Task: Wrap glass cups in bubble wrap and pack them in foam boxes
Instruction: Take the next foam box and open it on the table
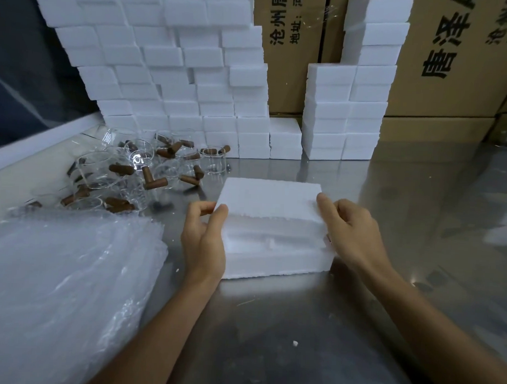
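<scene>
Steel table, bearing at rear a wall of stacked foam boxes before printed cartons, kept within reach as stock; at near left a heap of bubble wrap, and beyond it loose glass cups with brown wooden handles, unwrapped and waiting. Centre: one foam box, its lid tilted up at the near edge, seemingly being opened for packing; left hand pinching the lid's left corner, right hand with curled fingers gripping its right edge
</scene>
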`<state>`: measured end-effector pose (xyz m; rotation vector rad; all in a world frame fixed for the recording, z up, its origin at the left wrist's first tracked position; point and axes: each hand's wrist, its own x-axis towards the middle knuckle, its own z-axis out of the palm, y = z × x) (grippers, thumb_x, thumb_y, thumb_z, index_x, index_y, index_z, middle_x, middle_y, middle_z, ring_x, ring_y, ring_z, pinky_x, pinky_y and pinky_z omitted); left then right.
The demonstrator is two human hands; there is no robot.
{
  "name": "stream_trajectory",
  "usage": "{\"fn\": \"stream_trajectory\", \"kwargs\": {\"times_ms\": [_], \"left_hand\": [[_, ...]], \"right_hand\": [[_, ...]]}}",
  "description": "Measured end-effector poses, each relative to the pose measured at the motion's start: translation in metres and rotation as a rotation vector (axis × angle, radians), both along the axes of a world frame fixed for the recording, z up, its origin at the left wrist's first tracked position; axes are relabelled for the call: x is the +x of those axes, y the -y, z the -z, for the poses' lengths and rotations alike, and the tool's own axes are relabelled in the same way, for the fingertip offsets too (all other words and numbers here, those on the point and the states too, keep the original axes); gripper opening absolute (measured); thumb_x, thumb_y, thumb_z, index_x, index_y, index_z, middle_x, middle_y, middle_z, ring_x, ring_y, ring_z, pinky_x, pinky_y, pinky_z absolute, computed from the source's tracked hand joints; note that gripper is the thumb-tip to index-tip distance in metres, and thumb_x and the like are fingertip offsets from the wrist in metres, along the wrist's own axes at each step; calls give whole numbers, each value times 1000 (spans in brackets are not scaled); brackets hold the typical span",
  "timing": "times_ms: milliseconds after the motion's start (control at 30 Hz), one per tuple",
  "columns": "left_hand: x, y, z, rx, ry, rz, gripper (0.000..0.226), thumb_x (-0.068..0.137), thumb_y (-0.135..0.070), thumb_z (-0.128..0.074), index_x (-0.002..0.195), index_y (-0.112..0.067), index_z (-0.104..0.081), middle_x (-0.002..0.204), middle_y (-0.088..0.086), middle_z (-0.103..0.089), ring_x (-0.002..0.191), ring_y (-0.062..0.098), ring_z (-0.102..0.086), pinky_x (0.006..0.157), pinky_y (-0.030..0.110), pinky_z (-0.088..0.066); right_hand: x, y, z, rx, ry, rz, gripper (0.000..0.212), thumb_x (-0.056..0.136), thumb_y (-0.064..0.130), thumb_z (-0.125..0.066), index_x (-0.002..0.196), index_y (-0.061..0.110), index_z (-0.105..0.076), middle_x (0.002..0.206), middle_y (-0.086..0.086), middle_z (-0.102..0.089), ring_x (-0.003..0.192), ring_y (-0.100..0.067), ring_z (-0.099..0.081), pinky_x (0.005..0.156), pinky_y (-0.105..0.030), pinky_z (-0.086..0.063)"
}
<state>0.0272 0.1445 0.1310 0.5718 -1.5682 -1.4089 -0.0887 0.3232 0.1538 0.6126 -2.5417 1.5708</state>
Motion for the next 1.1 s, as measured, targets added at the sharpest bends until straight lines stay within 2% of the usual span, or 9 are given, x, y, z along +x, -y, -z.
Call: {"fn": "stream_trajectory", "kwargs": {"times_ms": [167, 233, 300, 400, 500, 600, 733, 867, 1100], "left_hand": [[6, 7, -8, 169, -6, 262, 20, 89, -34, -55, 95, -24, -71, 87, 1, -71, 63, 17, -57, 54, 26, -40], [6, 7, -8, 172, 62, 276, 22, 98, -29, -53, 108, -21, -71, 107, 5, -73, 92, 29, -66, 77, 38, -51], [4, 6, -7, 129, 178, 204, 22, 100, -30, -52, 106, -22, -72, 107, -1, -73, 105, 25, -66, 94, 42, -50], [2, 6, -6, 55, 332, 58, 26, 97, -38, -55, 83, -23, -71, 85, -7, -71, 87, 15, -65, 78, 30, -49], [2, 6, -3, -42, 417, -25, 42, 94, -42, -56, 72, -6, -59, 66, 2, -62, 67, 22, -57, 60, 32, -41], [1, 6, -1, -84, 454, -36, 50, 89, -39, -64, 56, -15, -36, 40, -11, -39, 47, 10, -36, 49, 28, -27], [-2, 8, 0, -63, 464, -48, 34, 84, -38, -73, 65, -18, -51, 58, -10, -54, 56, 9, -50, 52, 25, -33], [0, 15, -6, 2, 426, -48, 24, 83, -37, -75, 91, -23, -57, 74, -12, -63, 69, 4, -59, 55, 24, -38], [3, 30, -5, 85, 388, -38, 14, 89, -25, -67, 101, -19, -63, 80, -8, -67, 68, 8, -59, 53, 23, -39]], "right_hand": [[-2, -1, 2, -50, 86, -132, 47, 101, 60, -38, 89, 25, -68, 91, 16, -70, 96, -8, -64, 87, -36, -48], [0, 0, 3, -38, 122, -172, 38, 100, 60, -38, 91, 36, -65, 97, 23, -67, 99, -1, -60, 88, -30, -41], [0, 1, 7, 80, 120, -156, 53, 99, 63, -36, 101, 21, -67, 105, 7, -69, 103, -18, -61, 88, -38, -45], [-1, 3, 8, 135, 135, -90, 69, 98, 63, -36, 81, -1, -56, 71, -9, -57, 68, -27, -52, 66, -38, -42], [-5, 5, 10, 127, 166, -13, 56, 97, 56, -46, 64, 14, -30, 59, -2, -34, 54, -18, -32, 54, -32, -27], [-10, 5, 16, 126, 176, 33, 49, 95, 43, -55, 61, 13, -38, 56, -2, -34, 47, -16, -29, 48, -28, -25], [-14, 6, 23, 57, 224, 81, 45, 89, 41, -64, 72, 0, -57, 56, 5, -51, 47, -12, -43, 47, -24, -33], [-11, 18, 20, -43, 216, 61, 20, 89, 38, -66, 99, 21, -64, 84, 8, -70, 63, -4, -62, 50, -22, -42], [-12, 35, 19, -32, 285, -15, 16, 86, 35, -70, 90, 21, -66, 82, 6, -72, 66, -13, -67, 56, -27, -48]]}}
